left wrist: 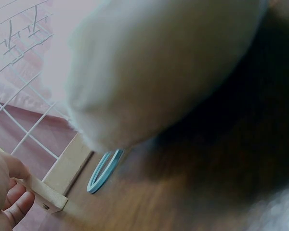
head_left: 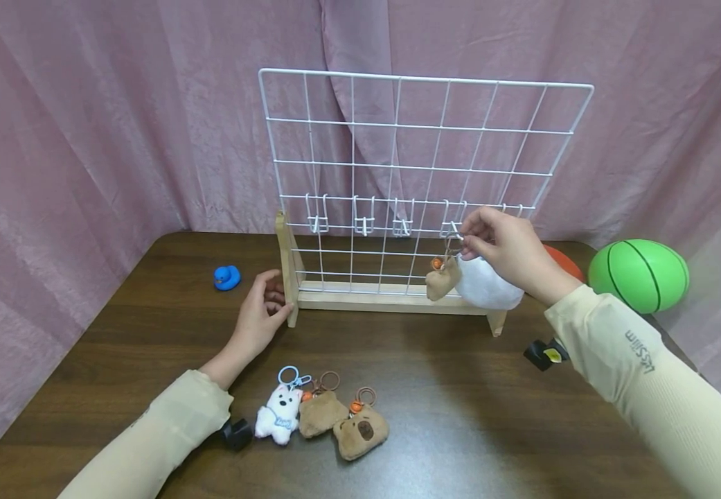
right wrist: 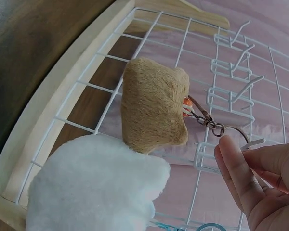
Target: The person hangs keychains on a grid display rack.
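Note:
My right hand (head_left: 510, 253) pinches the metal ring (right wrist: 241, 132) of a brown plush keychain (head_left: 441, 281) between thumb and fingertips. In the right wrist view, the ring is right at the tip of a white wire hook (right wrist: 255, 142), and the plush with its orange bell (right wrist: 187, 107) dangles from a short chain. Beside it, a white plush keychain (head_left: 490, 285) hangs in front of the white grid rack (head_left: 422, 166), its top hidden behind the hand. With thumb in front and fingers behind, my left hand (head_left: 257, 315) grips the wooden stand (head_left: 287, 267) at its left end.
A white plush keychain (head_left: 279, 414) and two brown plush keychains (head_left: 323, 414) lie near the front. More hooks (head_left: 364, 220) line the rack to the left. A blue rubber duck (head_left: 226, 278) sits at the left; a green ball (head_left: 639, 276) and a red object (head_left: 563, 262) are at the right.

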`<move>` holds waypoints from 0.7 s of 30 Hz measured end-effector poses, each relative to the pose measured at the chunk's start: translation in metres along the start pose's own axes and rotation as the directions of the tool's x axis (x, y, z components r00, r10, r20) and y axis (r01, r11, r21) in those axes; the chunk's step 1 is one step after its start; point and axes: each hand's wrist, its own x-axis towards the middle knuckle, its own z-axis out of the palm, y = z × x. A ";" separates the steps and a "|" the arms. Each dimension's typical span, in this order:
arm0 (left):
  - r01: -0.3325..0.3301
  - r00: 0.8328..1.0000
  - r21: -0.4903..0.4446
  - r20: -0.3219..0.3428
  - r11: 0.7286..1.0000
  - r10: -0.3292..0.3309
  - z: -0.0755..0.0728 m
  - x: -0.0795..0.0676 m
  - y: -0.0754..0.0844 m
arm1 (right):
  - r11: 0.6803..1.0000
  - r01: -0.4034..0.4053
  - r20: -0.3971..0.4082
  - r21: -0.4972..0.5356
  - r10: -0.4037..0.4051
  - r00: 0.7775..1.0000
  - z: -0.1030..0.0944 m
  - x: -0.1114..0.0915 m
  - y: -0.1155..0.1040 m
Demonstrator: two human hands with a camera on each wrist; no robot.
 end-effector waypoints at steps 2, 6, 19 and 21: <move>-0.009 1.000 -0.001 -0.003 1.000 0.009 0.000 0.000 0.000 | 1.000 0.006 -0.003 -0.010 -0.006 1.000 0.000 0.000 0.000; -0.023 1.000 0.009 -0.011 1.000 0.023 0.000 0.000 -0.001 | 1.000 0.010 -0.002 -0.024 -0.010 1.000 0.000 0.001 0.000; 0.000 1.000 -0.008 0.000 1.000 0.000 0.000 -0.001 0.002 | 0.999 -0.013 0.008 -0.032 0.013 1.000 -0.009 0.001 -0.002; 0.004 1.000 -0.009 0.002 1.000 -0.004 0.000 -0.001 0.002 | 1.000 -0.017 -0.013 -0.025 0.016 1.000 -0.011 -0.001 -0.002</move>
